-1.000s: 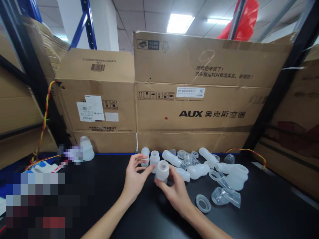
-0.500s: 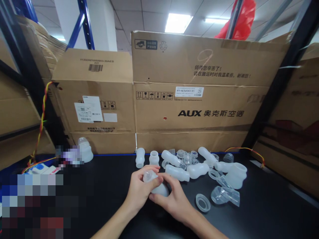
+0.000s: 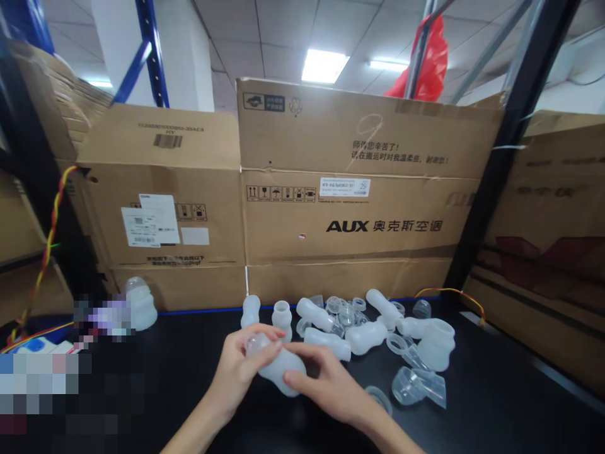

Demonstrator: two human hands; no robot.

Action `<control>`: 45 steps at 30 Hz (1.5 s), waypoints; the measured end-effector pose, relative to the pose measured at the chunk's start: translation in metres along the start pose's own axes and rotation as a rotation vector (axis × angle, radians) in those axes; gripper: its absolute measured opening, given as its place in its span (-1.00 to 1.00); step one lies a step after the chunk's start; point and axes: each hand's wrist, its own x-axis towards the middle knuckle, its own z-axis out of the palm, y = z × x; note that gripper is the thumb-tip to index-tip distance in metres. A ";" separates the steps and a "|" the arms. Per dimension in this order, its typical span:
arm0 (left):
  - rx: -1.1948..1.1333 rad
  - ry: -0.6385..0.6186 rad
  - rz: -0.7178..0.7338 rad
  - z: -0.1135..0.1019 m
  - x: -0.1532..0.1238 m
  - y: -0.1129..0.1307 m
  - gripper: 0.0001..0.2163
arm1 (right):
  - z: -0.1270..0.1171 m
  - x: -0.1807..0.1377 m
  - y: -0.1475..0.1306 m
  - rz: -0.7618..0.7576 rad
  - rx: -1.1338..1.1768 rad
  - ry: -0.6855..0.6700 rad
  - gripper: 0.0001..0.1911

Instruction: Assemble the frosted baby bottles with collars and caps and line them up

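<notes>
Between my two hands is a translucent white baby bottle [image 3: 282, 372], tilted, with a clear cap on its upper left end. My left hand [image 3: 241, 366] wraps round that capped end, its thumb across the front. My right hand [image 3: 326, 384] grips the rounded body, thumb in front and fingers behind. Just beyond my hands stand an open-necked bottle [image 3: 282, 320] and another bottle [image 3: 250, 311]. A clear ring [image 3: 379, 400] lies close to my right hand, partly hidden by it.
Several frosted bottles [image 3: 368, 338], clear rings [image 3: 346, 313] and spouted clear caps [image 3: 418, 386] lie at the right on the black table [image 3: 189, 353]. A capped bottle [image 3: 140, 306] stands at the far left. Cardboard [image 3: 350, 252] walls the back; a blurred patch covers the lower left.
The bottle in my hands has shifted slightly left and shows more of its body. The camera view has turned a little, so the background sits lower and further left.
</notes>
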 end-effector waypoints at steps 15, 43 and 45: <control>0.773 0.683 -0.156 -0.134 0.055 -0.040 -0.70 | -0.124 0.001 0.052 -0.047 -0.920 0.643 -0.70; 0.817 1.022 0.275 -0.124 0.051 -0.040 -0.03 | -0.161 -0.024 -0.006 0.127 -0.910 0.490 -0.67; 0.698 0.941 0.029 -0.128 0.053 -0.046 -0.25 | -0.168 -0.042 -0.025 0.200 -0.816 0.298 -0.74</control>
